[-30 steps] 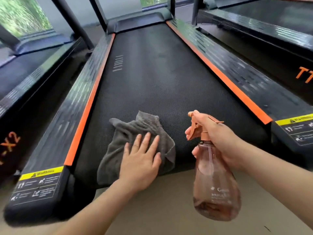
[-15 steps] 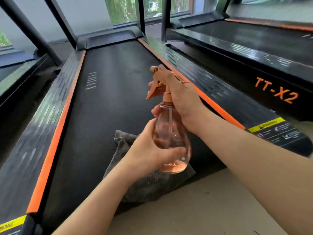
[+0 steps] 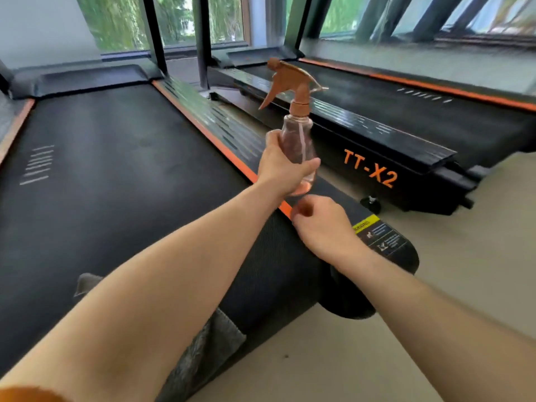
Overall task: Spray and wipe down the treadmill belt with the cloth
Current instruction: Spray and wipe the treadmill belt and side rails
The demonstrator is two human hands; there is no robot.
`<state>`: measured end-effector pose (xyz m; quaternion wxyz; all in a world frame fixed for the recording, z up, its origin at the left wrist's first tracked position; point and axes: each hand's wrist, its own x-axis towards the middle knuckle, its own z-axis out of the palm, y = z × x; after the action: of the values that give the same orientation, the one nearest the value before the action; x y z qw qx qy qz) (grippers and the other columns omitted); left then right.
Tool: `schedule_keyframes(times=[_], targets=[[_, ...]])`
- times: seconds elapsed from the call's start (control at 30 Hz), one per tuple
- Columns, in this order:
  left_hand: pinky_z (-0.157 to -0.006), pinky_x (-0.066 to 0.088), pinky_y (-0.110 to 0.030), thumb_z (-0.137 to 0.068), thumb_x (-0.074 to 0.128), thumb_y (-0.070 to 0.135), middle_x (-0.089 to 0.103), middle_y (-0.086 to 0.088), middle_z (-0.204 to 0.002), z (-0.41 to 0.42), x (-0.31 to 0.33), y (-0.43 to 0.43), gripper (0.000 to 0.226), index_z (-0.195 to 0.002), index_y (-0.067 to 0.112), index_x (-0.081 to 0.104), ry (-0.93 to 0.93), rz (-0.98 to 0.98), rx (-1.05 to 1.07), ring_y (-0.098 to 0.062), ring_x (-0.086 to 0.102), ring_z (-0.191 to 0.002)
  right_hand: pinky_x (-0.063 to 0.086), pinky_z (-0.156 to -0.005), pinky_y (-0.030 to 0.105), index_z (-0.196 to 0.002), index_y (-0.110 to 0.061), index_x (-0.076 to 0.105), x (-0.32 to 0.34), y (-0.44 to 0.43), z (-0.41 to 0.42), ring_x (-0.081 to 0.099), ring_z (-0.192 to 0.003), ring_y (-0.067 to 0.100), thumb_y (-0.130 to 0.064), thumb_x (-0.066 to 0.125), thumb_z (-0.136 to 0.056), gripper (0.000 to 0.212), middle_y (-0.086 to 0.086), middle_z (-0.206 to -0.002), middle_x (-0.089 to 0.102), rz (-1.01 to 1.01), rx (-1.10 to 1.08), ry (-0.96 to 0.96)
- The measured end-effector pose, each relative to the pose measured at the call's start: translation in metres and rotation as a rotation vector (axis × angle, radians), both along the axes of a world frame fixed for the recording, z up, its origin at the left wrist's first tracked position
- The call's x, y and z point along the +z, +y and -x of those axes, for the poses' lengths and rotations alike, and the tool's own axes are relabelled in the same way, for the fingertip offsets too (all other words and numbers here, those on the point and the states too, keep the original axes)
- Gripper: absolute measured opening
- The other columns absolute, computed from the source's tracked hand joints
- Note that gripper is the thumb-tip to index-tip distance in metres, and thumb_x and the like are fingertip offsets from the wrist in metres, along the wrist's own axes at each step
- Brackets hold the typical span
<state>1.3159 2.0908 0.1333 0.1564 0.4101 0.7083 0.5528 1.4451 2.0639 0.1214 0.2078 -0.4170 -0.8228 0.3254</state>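
My left hand (image 3: 282,166) grips the body of a clear spray bottle (image 3: 297,140) with an orange trigger head, held upright above the treadmill's right side rail (image 3: 214,126). My right hand (image 3: 322,224) hovers just below the bottle with fingers loosely curled, holding nothing. The black treadmill belt (image 3: 116,175) stretches ahead on the left. The grey cloth (image 3: 208,343) lies at the belt's near end, mostly hidden under my left forearm.
A second treadmill marked TT-X2 (image 3: 371,169) stands to the right, with a floor gap between. Black upright posts (image 3: 203,39) rise at the far end before windows. Beige floor (image 3: 435,285) lies at the near right.
My left hand left the cloth and took the bottle by its body. My right hand let go of the trigger head and dropped below the bottle. The view swung right.
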Motion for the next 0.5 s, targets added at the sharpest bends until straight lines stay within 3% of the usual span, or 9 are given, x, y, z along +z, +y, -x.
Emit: schedule_keyframes(times=[0.1, 0.2, 0.27, 0.33, 0.4, 0.5], targets=[[-0.097, 0.036, -0.024, -0.077, 0.084, 0.026, 0.054, -0.001, -0.129, -0.006, -0.022, 0.027, 0.078, -0.137, 0.019, 0.034, -0.023, 0.091, -0.046, -0.018, 0.051, -0.121, 0.051, -0.076, 0.040, -0.080, -0.012, 0.067, -0.012, -0.005, 0.002, 0.064, -0.088, 0.030, -0.021, 0.057, -0.091, 0.017, 0.009, -0.088, 0.071, -0.013, 0.198, -0.083], [-0.097, 0.032, -0.022, -0.081, 0.081, 0.028, 0.049, -0.002, -0.134, -0.005, -0.029, 0.032, 0.085, -0.144, 0.016, 0.025, -0.035, 0.187, -0.091, -0.016, 0.047, -0.124, 0.045, -0.074, 0.030, -0.071, -0.022, 0.058, -0.019, -0.007, 0.008, 0.060, -0.089, 0.025, -0.020, 0.058, -0.090, 0.019, -0.004, -0.082, 0.064, -0.015, 0.353, -0.172], [-0.099, 0.032, -0.023, -0.082, 0.080, 0.033, 0.043, -0.006, -0.145, 0.001, -0.016, 0.021, 0.092, -0.148, 0.016, 0.018, -0.032, 0.265, -0.142, -0.020, 0.044, -0.132, 0.046, -0.089, 0.028, -0.099, -0.025, 0.071, -0.024, -0.011, 0.013, 0.059, -0.109, 0.019, -0.024, 0.058, -0.091, 0.015, -0.009, -0.106, 0.068, -0.035, 0.474, -0.199], [-0.101, 0.032, -0.024, -0.084, 0.079, 0.032, 0.037, -0.009, -0.152, 0.017, -0.002, -0.015, 0.093, -0.151, 0.019, 0.016, 0.021, 0.289, -0.126, -0.022, 0.043, -0.135, 0.044, -0.103, 0.035, -0.124, -0.024, 0.066, -0.027, -0.023, 0.027, 0.054, -0.122, 0.019, -0.030, 0.057, -0.093, 0.033, -0.005, -0.129, 0.064, -0.095, 0.574, -0.184], [-0.098, 0.042, -0.027, -0.086, 0.072, 0.019, 0.052, -0.005, -0.137, 0.033, 0.003, -0.072, 0.067, -0.141, 0.025, 0.034, 0.200, 0.276, 0.020, -0.021, 0.056, -0.114, 0.043, -0.103, 0.039, -0.129, -0.022, 0.062, -0.028, -0.043, 0.042, 0.050, -0.125, 0.023, -0.036, 0.054, -0.096, 0.036, -0.001, -0.133, 0.059, -0.189, 0.674, -0.165], [-0.079, 0.044, -0.032, -0.080, 0.057, 0.005, 0.061, 0.005, -0.094, 0.061, -0.015, -0.185, 0.028, -0.096, 0.028, 0.056, 0.503, 0.437, 0.343, -0.019, 0.057, -0.087, 0.036, -0.111, 0.046, -0.143, -0.024, 0.049, -0.043, -0.099, 0.072, 0.036, -0.139, 0.025, -0.052, 0.039, -0.099, 0.053, 0.002, -0.151, 0.043, -0.339, 0.914, -0.236]])
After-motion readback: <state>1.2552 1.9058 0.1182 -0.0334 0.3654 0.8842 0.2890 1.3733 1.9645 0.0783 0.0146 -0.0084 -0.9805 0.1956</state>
